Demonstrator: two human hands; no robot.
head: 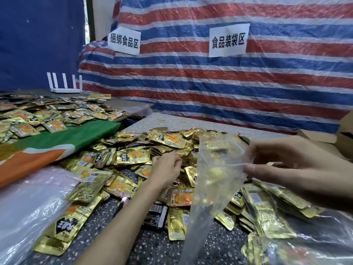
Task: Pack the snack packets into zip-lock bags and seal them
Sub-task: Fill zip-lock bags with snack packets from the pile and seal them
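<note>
A heap of gold snack packets (133,156) covers the speckled table (219,243) in front of me. My right hand (282,163) pinches the top edge of a clear zip-lock bag (212,180), which hangs open and slack over the heap. My left hand (165,167) reaches into the middle of the pile with its fingers curled round gold packets there. What exactly lies inside that grip is hidden by the fingers.
A stack of clear plastic bags (28,203) lies at the near left. A green and orange cloth (57,142) and a second spread of packets (38,117) lie beyond it. A white router (65,84) stands at the back. Cardboard boxes (342,134) sit at the right. More bagged packets (298,249) lie near right.
</note>
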